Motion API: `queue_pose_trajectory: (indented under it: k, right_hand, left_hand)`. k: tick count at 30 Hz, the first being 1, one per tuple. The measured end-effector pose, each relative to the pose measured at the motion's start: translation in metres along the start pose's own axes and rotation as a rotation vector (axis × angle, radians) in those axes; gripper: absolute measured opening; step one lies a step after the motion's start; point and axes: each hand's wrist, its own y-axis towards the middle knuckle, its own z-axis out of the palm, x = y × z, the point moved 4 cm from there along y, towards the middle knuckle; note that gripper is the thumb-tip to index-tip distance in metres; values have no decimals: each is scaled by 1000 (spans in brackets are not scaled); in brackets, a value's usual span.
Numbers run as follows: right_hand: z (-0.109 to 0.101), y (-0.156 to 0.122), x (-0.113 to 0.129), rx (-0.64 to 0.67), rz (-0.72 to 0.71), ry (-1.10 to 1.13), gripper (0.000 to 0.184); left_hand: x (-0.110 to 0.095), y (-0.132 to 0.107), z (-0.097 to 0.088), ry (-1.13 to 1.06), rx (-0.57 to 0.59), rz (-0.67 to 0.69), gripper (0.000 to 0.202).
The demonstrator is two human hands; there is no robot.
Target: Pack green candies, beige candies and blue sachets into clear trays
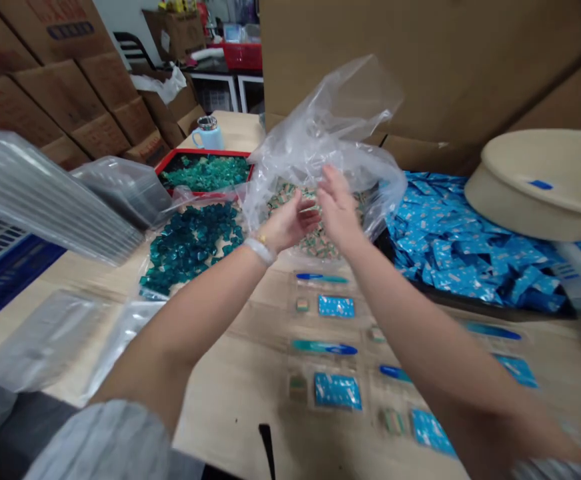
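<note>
At mid-frame, held open and just apart right under a puffed clear plastic bag [320, 113]: left hand [287, 223], right hand [339, 207]. Lined up at lower middle, flat blue packets [336, 306] on a tan table [230, 400], likely spaced out for easy picking.

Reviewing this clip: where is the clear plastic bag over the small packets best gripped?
Take the clear plastic bag by its loose upper folds, coming from above: that film stands up slack, away from the small packets, so it should pinch easily. Lower down, near the left hand and right hand, it lies closer over the packets.
</note>
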Motion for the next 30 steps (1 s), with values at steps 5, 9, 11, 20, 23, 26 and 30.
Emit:
queue_pose_trajectory:
  k: [5, 9, 11, 20, 23, 26, 30]
  right_hand:
    - [41, 36, -52, 128, -16, -237, 43]
    - [69, 19, -77, 364, -67, -319, 26]
    - [84, 12, -78, 441, -126, -333, 24]
    - [105, 10, -89, 484, -196, -458, 22]
    - [105, 12, -89, 484, -200, -477, 20]
    - [105, 13, -87, 497, -219, -475, 20]
    - [105, 13, -86, 526, -258, -451, 20]
  left_hand:
    - [-11, 51, -38, 36, 64, 62, 48]
    - [45, 50, -77, 636, -99, 159, 20]
    - [71, 49, -80, 952, -100, 147, 13]
    - [95, 47, -68, 1257, -87, 159, 19]
    - [98, 50, -70, 1251, -113, 157, 17]
    - [97, 51, -72, 1204, -113, 173, 18]
    - [94, 53, -77, 1077, -83, 213, 18]
